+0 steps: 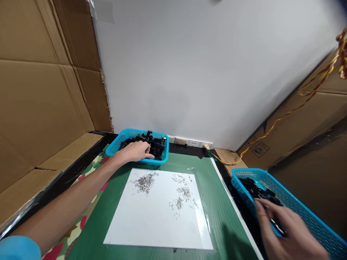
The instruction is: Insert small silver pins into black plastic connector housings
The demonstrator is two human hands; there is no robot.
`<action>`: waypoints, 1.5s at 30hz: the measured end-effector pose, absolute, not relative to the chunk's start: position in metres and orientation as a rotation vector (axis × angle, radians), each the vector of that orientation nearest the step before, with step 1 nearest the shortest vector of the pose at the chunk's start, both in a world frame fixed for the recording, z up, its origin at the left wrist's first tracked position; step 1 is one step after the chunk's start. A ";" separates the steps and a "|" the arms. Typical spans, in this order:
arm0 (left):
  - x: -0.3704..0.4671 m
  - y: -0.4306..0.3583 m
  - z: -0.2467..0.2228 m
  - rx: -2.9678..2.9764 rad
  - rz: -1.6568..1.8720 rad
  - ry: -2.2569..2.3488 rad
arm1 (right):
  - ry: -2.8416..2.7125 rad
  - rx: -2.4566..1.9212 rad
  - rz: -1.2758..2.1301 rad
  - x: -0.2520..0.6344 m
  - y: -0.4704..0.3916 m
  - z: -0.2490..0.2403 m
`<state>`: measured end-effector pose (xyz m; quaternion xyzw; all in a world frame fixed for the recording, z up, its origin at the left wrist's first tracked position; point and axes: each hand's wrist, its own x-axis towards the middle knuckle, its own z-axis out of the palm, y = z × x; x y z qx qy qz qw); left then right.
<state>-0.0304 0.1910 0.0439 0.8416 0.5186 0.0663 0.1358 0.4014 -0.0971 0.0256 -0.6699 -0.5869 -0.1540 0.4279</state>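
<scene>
My left hand reaches into a blue plastic basket at the back left, its fingers curled down among black plastic parts. What its fingertips grip, if anything, is hidden. At the lower right, my right hand is closed around a slim dark object with a shiny edge, whose kind I cannot make out. That hand is over the near side of a second blue basket, where more black parts lie.
A white sheet with small shiny pieces in loose piles lies on a green mat. Cardboard walls stand left and right. A power strip and a twisted yellow-brown cable are behind.
</scene>
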 end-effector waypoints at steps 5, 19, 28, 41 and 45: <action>-0.030 0.188 0.046 2.421 0.204 1.487 | -1.806 -1.548 0.265 0.329 -0.073 0.017; -0.034 0.168 0.062 2.434 0.222 1.529 | -1.850 -1.662 0.778 0.267 -0.055 -0.017; -0.052 0.158 0.071 2.388 0.310 1.516 | -1.895 -1.620 0.767 0.267 -0.059 -0.019; -0.069 0.152 0.065 2.415 0.324 1.654 | -1.914 -1.624 0.792 0.264 -0.057 -0.016; -0.075 0.152 0.067 2.399 0.447 1.682 | -1.828 -1.582 0.893 0.268 -0.058 -0.010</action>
